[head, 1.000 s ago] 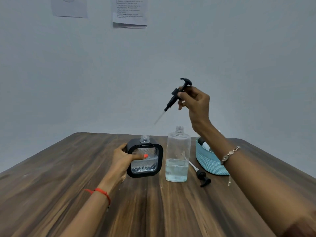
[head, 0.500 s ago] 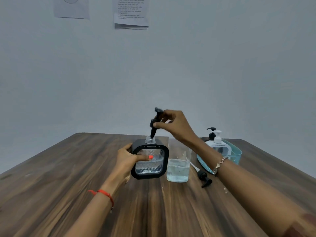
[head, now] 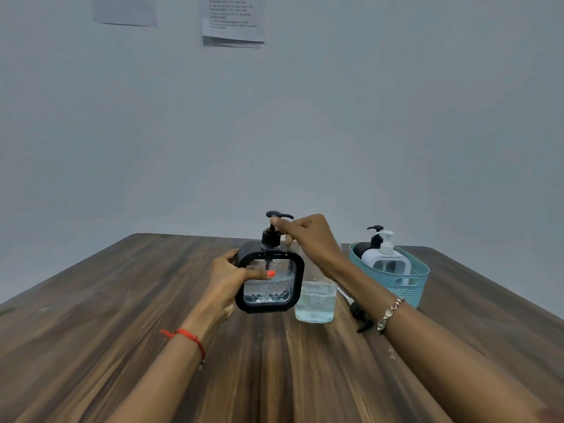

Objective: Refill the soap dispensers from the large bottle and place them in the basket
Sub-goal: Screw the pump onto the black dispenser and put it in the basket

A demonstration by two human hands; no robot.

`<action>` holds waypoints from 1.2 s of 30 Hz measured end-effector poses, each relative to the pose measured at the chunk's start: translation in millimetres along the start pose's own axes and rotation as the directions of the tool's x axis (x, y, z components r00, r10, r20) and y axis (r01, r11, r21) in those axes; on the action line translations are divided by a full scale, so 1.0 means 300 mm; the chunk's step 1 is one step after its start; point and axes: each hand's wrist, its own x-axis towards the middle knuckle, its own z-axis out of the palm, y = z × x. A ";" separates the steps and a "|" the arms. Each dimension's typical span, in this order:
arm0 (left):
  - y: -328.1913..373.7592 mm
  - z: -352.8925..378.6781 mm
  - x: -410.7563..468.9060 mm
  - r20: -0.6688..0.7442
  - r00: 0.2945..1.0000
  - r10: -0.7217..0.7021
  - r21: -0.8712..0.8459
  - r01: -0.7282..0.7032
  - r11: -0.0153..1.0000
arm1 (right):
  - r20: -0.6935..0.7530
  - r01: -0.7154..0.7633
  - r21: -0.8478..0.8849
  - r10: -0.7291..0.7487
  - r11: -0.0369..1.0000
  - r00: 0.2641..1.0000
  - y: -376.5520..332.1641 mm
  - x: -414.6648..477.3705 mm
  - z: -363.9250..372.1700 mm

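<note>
A pale wall with taped paper sheets (head: 233,21) rises behind a dark wooden table (head: 122,315). The left hand (head: 227,280) wraps the side of a black square soap dispenser (head: 270,282), thumb across its clear front. The right hand (head: 308,239) has its fingers (head: 279,222) pinched together on the black pump head (head: 273,232) seated in the dispenser's neck. Just beyond the right wrist stands the large clear bottle (head: 316,300), uncapped, its loose pump (head: 360,319) lying beside it. Further right, a teal basket (head: 410,285) holds a white dispenser (head: 386,257) and a black one (head: 370,244).
</note>
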 end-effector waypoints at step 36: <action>0.023 0.024 -0.027 0.108 0.994 -0.011 -0.046 0.016 0.999 | 0.233 -0.069 0.138 0.036 0.988 0.972 0.027 0.020 -0.026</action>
